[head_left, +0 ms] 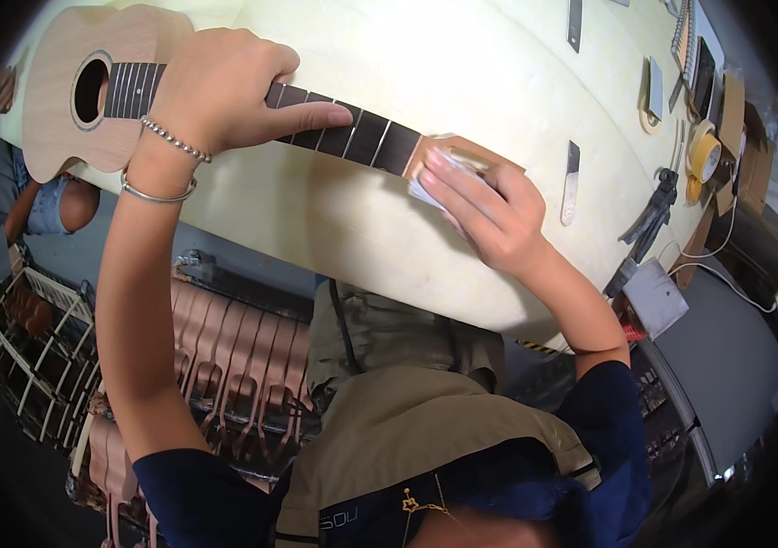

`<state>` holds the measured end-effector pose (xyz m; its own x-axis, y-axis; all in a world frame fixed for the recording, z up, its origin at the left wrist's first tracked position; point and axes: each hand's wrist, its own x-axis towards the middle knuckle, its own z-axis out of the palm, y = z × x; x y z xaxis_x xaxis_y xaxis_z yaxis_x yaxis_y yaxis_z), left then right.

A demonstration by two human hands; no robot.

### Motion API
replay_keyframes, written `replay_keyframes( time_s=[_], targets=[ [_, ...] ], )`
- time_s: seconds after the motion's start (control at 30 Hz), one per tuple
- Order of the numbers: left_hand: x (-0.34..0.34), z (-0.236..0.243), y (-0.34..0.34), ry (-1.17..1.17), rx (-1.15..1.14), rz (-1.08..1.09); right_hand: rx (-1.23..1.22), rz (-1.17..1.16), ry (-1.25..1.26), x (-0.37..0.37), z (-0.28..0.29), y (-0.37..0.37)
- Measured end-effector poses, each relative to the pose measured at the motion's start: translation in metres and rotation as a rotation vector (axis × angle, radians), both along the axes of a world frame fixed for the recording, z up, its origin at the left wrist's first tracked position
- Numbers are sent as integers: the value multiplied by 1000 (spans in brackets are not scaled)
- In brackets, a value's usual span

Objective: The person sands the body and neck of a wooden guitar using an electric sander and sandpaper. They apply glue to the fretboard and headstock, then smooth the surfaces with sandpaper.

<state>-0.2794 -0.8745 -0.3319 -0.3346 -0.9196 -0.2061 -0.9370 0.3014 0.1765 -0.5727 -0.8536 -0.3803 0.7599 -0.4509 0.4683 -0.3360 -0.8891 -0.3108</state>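
ukulele (87, 91), pale body, dark fretboard (343, 137)

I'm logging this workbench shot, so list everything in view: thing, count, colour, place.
ukulele: 1, pale wood body with dark fretboard, lying across the table's left part
pad: 1, pale grey, under the right fingers beside the headstock
table: 1, cream, filling the upper middle
tape rolls: 2, yellowish, at the right edge
metal strips: 2, grey, right of the headstock and at the top
unfinished necks: a row, reddish wood, below the table on the left
bracelets: 2, silver, left wrist
left hand: gripping the ukulele's neck
right hand: pressing the pad at the headstock
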Motion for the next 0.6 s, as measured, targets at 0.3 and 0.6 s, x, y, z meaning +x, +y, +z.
replay_keyframes(
  time_s=[0.3,0.6],
  targets=[
    [0,-2,1,-37,4,-12,103,-34,49,0,9,6],
    [0,0,2,-27,3,-11,179,-33,-60,-1,-1,5]
  ],
)
